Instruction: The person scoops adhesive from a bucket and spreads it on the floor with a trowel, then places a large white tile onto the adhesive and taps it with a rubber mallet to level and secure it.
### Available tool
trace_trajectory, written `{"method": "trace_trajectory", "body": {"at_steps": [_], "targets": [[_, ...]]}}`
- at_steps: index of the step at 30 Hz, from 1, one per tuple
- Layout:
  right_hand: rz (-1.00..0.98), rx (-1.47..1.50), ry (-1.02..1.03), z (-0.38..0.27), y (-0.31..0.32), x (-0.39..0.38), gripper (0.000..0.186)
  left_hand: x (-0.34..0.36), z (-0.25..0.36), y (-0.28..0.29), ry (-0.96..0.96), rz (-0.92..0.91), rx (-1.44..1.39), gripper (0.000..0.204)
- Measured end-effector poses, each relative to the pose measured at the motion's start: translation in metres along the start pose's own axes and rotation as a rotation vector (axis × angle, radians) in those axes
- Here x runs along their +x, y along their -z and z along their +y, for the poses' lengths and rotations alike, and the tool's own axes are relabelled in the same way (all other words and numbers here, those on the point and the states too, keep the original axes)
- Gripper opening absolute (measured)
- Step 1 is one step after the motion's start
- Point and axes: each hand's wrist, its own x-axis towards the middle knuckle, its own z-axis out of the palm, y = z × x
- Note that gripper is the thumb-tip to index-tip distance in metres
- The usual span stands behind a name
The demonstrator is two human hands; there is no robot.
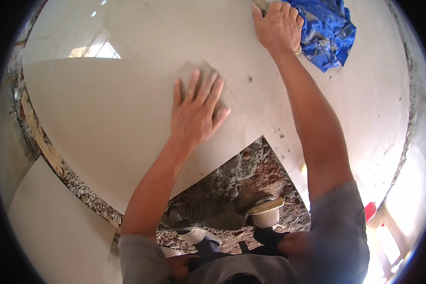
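Observation:
My left hand (pixel 196 111), fingers spread and palm down, is over a large glossy off-white floor tile (pixel 104 109). I cannot tell whether it presses on the surface. At the far right, my right hand (pixel 280 27) has its fingers curled round something mostly hidden; a tan end shows beyond the thumb. Close against that hand lies a crumpled, dirt-smeared blue plastic bag or sheet (pixel 327 35). A thin dark joint line (pixel 241 106) runs between the tiles, just right of my left hand.
Rough broken mortar (pixel 241 175) fills a gap before my feet. There a trowel with a pale handle (pixel 272 204) lies by my shoe. Rubble and a wooden strip (pixel 40 135) edge the left, beside another slab (pixel 57 227). A red object (pixel 370 211) sits lower right.

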Motion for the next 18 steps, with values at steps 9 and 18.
{"method": "trace_trajectory", "body": {"at_steps": [9,18], "targets": [[-0.191,0.056,-0.024,0.009,0.009,0.002,0.054,-0.095,0.02,0.02,0.304,-0.185,-0.001,0.099],[-0.701,0.575,-0.109,0.062,0.186,-0.118,0.048,-0.121,0.001,0.014,0.582,-0.132,-0.081,0.129]]}}
